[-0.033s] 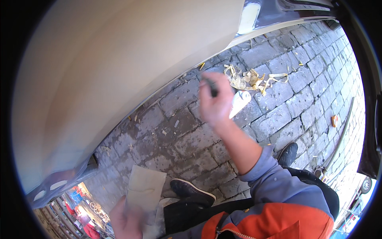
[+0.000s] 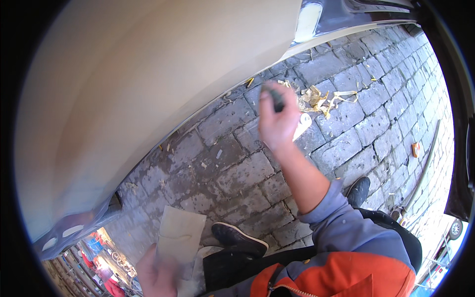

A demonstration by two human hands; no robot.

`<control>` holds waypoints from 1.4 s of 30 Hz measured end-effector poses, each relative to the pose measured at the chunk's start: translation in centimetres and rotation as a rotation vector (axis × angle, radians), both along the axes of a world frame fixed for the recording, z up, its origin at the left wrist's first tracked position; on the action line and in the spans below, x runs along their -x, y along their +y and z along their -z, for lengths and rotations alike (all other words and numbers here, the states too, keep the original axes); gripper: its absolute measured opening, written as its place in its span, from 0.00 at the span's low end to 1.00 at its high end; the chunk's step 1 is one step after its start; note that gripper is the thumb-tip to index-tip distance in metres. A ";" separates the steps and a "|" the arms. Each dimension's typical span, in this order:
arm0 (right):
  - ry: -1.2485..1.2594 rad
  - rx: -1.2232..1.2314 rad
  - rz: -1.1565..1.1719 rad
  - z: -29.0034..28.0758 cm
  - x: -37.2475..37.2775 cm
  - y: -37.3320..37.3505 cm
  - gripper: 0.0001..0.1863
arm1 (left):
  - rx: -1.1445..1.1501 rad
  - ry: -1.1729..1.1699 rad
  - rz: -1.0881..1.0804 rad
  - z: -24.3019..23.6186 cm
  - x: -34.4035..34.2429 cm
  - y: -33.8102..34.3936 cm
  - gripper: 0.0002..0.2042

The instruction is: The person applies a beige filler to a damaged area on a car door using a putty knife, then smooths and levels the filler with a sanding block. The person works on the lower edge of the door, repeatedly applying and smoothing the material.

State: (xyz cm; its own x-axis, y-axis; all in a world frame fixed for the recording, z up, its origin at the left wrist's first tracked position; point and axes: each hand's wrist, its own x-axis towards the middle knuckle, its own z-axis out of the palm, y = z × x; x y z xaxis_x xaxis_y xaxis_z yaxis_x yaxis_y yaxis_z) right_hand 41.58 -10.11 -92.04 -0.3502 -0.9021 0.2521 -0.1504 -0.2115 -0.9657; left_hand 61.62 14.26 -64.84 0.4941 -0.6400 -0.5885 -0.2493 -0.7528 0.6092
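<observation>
My left hand (image 2: 157, 274), blurred, grips the lower edge of a flat beige board (image 2: 183, 227) above the ground at lower left. A thin bead of paste (image 2: 175, 237) lies across that board. My right hand (image 2: 279, 121) is raised over the paving, its fingers closed around a small dark object (image 2: 277, 101) whose kind I cannot make out. Partly hidden behind this hand is a white tube or bottle (image 2: 302, 125) lying on the bricks. Crumpled yellowish masking tape or paper (image 2: 316, 99) is on the ground just beyond it.
A large beige car body panel (image 2: 148, 74) curves along the left and top. Grey brick paving (image 2: 237, 173) lies below, with my dark shoe (image 2: 240, 238) on it. A small orange item (image 2: 415, 150) and a long pole (image 2: 426, 163) lie at the right.
My right hand has shifted a little to the right and up with the dark object, covering more of the tape and the white container. My left hand and the board stay about where they were.
</observation>
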 end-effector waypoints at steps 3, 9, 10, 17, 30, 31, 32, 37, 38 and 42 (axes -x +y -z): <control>0.078 -0.077 0.200 0.2 4.7 -3.9 0.10 | 0.007 0.028 -0.005 0.1 0.5 -0.4 0.10; 0.361 0.191 0.285 -0.2 7.2 -6.9 0.11 | 0.015 0.057 -0.011 0.1 0.8 -1.3 0.06; 0.371 0.217 0.276 -0.1 7.1 -6.9 0.11 | 0.020 0.049 -0.019 0.1 0.9 -1.3 0.05; 0.348 0.260 0.196 0.7 1.6 -4.6 0.14 | 0.020 0.028 0.021 0.0 0.4 -1.1 0.06; 0.173 0.241 -0.149 0.2 -2.9 0.6 0.13 | 0.027 0.022 0.024 -0.4 0.9 -1.0 0.09; 0.134 0.227 -0.099 0.7 -2.1 0.2 0.13 | 0.024 0.014 0.021 -0.5 1.0 -1.0 0.08; -0.154 0.018 -0.034 0.0 -1.7 0.1 0.12 | 0.040 -0.004 0.033 -0.5 0.6 -0.6 0.12; -0.048 -0.005 0.199 0.7 1.5 -3.1 0.12 | 0.072 -0.040 0.069 0.2 -0.3 0.3 0.19; 0.071 0.055 0.239 0.9 1.5 -3.5 0.12 | 0.069 -0.020 0.068 0.1 -0.3 0.2 0.19; 0.138 0.149 0.283 0.4 -1.2 -3.5 0.11 | 0.099 0.002 0.026 0.1 -0.3 0.2 0.19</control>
State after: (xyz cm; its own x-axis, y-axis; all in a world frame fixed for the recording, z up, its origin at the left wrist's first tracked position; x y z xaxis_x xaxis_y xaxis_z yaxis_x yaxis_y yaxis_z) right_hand 42.74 -13.63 -92.47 -0.5348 -0.7235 0.4365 -0.3504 -0.2802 -0.8937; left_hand 61.90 14.49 -64.95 0.4753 -0.7074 -0.5231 -0.2666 -0.6824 0.6806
